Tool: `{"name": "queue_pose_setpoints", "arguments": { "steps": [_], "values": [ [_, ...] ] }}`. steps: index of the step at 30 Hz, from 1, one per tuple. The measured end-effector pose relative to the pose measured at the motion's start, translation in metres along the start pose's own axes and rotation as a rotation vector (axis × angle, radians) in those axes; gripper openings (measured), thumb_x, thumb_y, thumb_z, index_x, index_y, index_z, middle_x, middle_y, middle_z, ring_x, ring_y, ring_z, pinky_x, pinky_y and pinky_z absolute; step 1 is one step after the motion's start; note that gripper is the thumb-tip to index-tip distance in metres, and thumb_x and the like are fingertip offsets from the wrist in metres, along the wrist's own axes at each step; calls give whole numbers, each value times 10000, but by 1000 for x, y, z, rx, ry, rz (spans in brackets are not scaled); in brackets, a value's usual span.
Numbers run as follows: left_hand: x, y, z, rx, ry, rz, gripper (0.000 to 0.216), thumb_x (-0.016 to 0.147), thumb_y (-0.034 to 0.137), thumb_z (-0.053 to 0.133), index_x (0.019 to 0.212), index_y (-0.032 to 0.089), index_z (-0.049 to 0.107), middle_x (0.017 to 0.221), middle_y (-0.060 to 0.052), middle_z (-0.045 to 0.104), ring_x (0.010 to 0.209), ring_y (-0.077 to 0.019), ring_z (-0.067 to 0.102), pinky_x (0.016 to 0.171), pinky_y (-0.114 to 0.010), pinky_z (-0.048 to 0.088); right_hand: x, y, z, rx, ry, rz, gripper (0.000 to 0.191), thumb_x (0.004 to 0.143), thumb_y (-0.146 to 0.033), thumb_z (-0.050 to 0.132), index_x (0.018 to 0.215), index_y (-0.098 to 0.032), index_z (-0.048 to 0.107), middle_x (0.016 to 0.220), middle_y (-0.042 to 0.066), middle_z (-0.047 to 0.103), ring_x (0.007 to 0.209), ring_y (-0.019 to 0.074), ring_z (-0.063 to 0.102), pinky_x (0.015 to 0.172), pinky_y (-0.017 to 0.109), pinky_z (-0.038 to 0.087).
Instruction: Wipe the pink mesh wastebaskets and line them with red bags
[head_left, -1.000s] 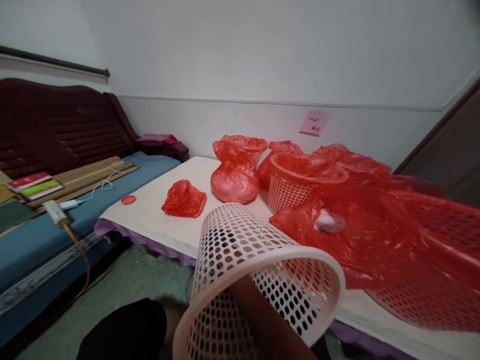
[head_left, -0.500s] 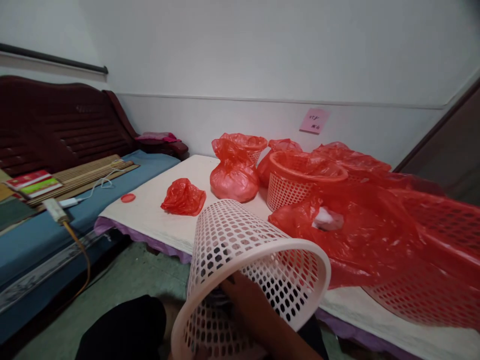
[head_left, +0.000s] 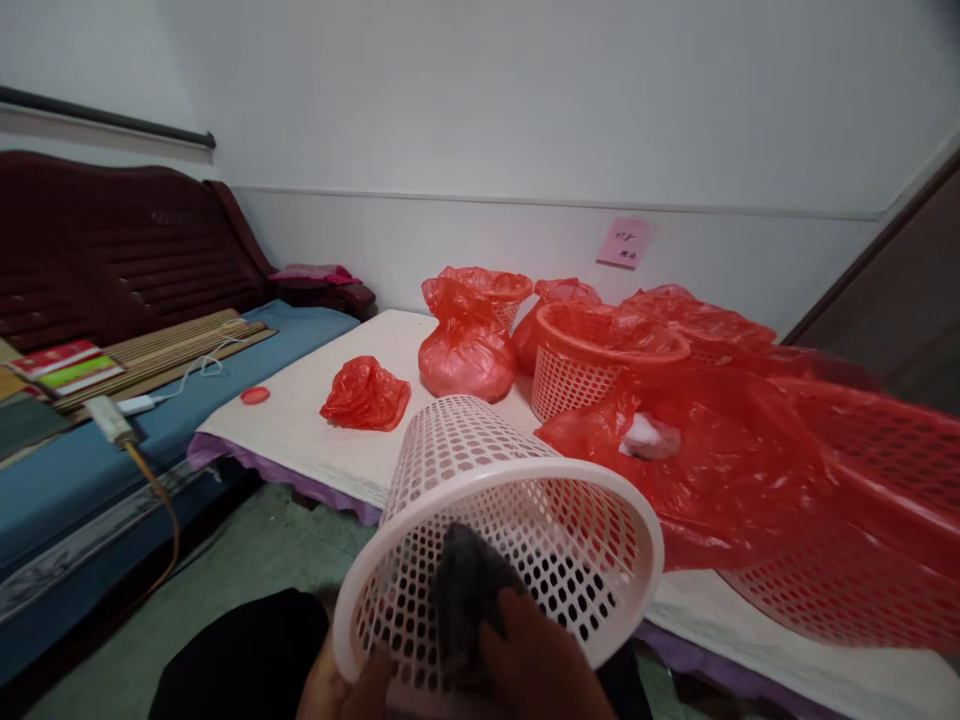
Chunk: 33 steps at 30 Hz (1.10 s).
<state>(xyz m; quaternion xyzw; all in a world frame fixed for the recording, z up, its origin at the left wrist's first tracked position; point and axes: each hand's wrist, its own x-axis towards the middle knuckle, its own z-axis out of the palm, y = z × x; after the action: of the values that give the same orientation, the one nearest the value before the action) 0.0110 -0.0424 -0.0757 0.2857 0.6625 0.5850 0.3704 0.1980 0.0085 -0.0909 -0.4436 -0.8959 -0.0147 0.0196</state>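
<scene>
A white perforated plastic basket (head_left: 480, 440) lies tilted in front of me, its round mouth facing my body. Its lower left rim is gripped by my left hand (head_left: 349, 680), which shows only in part. Inside the mouth, my right hand (head_left: 529, 650) is closed around a dark grey cloth (head_left: 469, 590) that looks crumpled and rests against the basket's inner wall. Part of the cloth is hidden behind the fingers.
On the white-topped bed (head_left: 292, 440) sit a crumpled red plastic bag (head_left: 366, 393), a filled red bag (head_left: 466, 350), a red-lined basket (head_left: 574, 380) and a large red basket (head_left: 862, 590) at right. A power strip (head_left: 111, 422) lies on the blue bench (head_left: 311, 325).
My right hand has drawn back toward the basket's mouth, and the grey cloth in it now shows clearly. My left hand has come into view at the rim.
</scene>
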Motion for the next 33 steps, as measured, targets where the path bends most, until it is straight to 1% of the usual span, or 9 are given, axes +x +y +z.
{"name": "queue_pose_setpoints", "arguments": {
  "steps": [4, 7, 9, 12, 15, 20, 23, 28, 33],
  "values": [
    [10, 2, -8, 79, -41, 67, 484, 688, 475, 677, 1073, 182, 687, 1021, -66, 744, 1013, -295, 667, 809, -321, 559, -7, 24, -13, -78, 148, -36, 89, 736, -169, 658, 800, -224, 687, 840, 84, 661, 704, 243, 620, 538, 298, 439],
    [21, 11, -10, 130, -124, 74, 516, 749, 480, 633, 1178, 193, 630, 1073, -60, 723, 925, -257, 681, 765, -295, 551, -7, 6, 6, -50, 360, -133, 51, 807, -251, 624, 832, -251, 669, 774, 57, 637, 685, 213, 570, 594, 314, 436],
    [27, 23, -8, 130, -168, 68, 517, 790, 482, 594, 1222, 197, 590, 1056, -56, 717, 835, -230, 678, 714, -289, 546, -3, -10, 20, -53, 472, -129, 132, 853, -292, 581, 961, -275, 654, 878, 71, 656, 759, 231, 570, 669, 358, 449],
    [35, 44, -2, 127, -224, 111, 492, 827, 446, 556, 1245, 185, 556, 1014, -54, 706, 858, -227, 659, 761, -305, 533, 7, -19, 24, -86, 548, -88, 262, 876, -321, 546, 1128, -282, 604, 1036, 104, 651, 877, 272, 568, 755, 425, 452],
    [46, 63, 5, 183, -237, 195, 457, 836, 398, 540, 1228, 165, 565, 1039, -75, 692, 962, -255, 636, 875, -359, 498, 17, -12, 12, -111, 579, -94, 312, 853, -288, 560, 1162, -260, 594, 1017, 107, 653, 854, 276, 570, 738, 426, 463],
    [54, 63, 23, 111, -274, 226, 482, 803, 453, 596, 1197, 178, 566, 1121, -89, 674, 1034, -263, 621, 893, -363, 490, 36, -6, -17, -9, 501, -78, 346, 848, -240, 554, 1191, -200, 580, 980, 112, 637, 831, 276, 574, 707, 423, 494],
    [52, 37, 36, -8, -312, 93, 472, 739, 484, 659, 1088, 170, 614, 1008, -89, 705, 915, -258, 653, 821, -356, 524, 50, -11, -31, 77, 435, -44, 354, 858, -240, 553, 1206, -175, 567, 966, 111, 624, 835, 279, 566, 703, 432, 499],
    [52, 0, 48, -62, -196, 9, 431, 700, 571, 646, 850, 169, 682, 850, -97, 720, 942, -310, 654, 823, -401, 532, 66, -10, -40, 294, 238, -69, 486, 780, -365, 687, 1224, -219, 554, 1100, 100, 588, 956, 275, 552, 803, 415, 501],
    [56, 6, 46, -183, -322, -76, 534, 776, 616, 571, 952, 121, 666, 853, -109, 728, 914, -298, 663, 806, -383, 531, 74, 15, -38, 190, 17, -8, 252, 868, -243, 577, 1112, -280, 625, 1075, 76, 608, 946, 238, 590, 744, 329, 505]
  ]
}}
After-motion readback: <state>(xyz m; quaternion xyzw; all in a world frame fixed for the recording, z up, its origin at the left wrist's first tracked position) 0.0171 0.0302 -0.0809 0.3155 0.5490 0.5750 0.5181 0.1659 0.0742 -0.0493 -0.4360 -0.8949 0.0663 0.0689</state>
